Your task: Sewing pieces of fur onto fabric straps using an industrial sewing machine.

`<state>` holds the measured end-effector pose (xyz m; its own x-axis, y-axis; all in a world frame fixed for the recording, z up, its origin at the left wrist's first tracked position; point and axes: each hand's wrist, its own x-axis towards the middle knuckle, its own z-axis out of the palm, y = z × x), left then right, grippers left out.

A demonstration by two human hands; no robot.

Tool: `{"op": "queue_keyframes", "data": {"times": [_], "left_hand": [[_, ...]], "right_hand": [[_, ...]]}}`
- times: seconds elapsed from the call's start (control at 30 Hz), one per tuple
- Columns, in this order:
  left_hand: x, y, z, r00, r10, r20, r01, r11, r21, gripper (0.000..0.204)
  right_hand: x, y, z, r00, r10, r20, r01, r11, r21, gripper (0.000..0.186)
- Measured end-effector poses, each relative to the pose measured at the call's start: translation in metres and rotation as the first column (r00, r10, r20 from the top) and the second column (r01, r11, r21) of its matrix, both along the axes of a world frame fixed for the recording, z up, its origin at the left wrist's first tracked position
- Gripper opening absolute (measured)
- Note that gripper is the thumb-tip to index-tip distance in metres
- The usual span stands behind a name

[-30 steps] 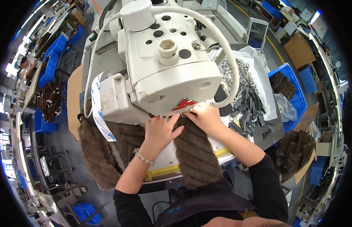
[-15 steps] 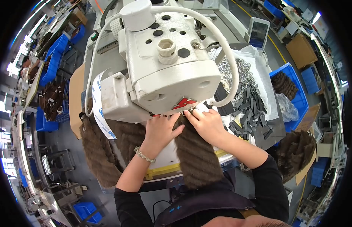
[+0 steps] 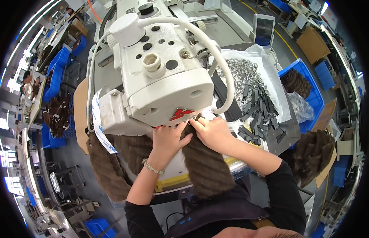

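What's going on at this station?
A person is working at a white industrial sewing machine. Their right hand is on the far part of a brown furry strip, the left hand at its left edge. That end runs under the machine head, where the stitching area is hidden. More furry pieces lie left; metal rings and black strips are piled right.

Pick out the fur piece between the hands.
The brown fur strip running from the sewing machine over the yellow tape; others lie left of the left hand or beyond the right forearm.
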<state>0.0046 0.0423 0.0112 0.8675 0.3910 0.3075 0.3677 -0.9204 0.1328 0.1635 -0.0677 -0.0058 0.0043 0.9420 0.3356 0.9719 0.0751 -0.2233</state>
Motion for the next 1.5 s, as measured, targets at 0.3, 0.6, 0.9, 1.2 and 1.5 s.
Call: {"op": "queue_keyframes", "data": {"times": [0.3,0.6,0.9,1.2,1.5], "left_hand": [[0.004,-0.001,0.005,1.0,0.003,0.021,-0.003,1.0,0.02,0.047],[0.003,0.0,0.002,0.997,0.025,-0.074,-0.027,0.999,-0.023,0.041],[0.001,0.001,0.001,1.0,0.008,-0.013,-0.007,0.998,0.064,0.045],[0.001,-0.004,-0.005,0.998,0.054,-0.031,-0.053,0.998,0.015,0.044],[-0.007,-0.002,-0.004,0.995,0.033,-0.096,-0.047,0.989,-0.143,0.052]], "right_hand": [[0.001,-0.002,0.002,0.997,-0.003,-0.076,0.001,1.0,-0.019,0.037],[-0.02,-0.015,-0.001,0.97,-0.02,0.243,0.035,0.998,-0.056,0.049],[-0.024,-0.012,0.004,0.962,-0.033,0.272,0.056,0.996,-0.075,0.053],[-0.017,-0.011,0.007,0.987,0.008,0.159,0.015,0.99,-0.14,0.054],[-0.027,-0.015,0.007,0.951,-0.041,0.305,0.091,0.984,-0.153,0.057]]}}
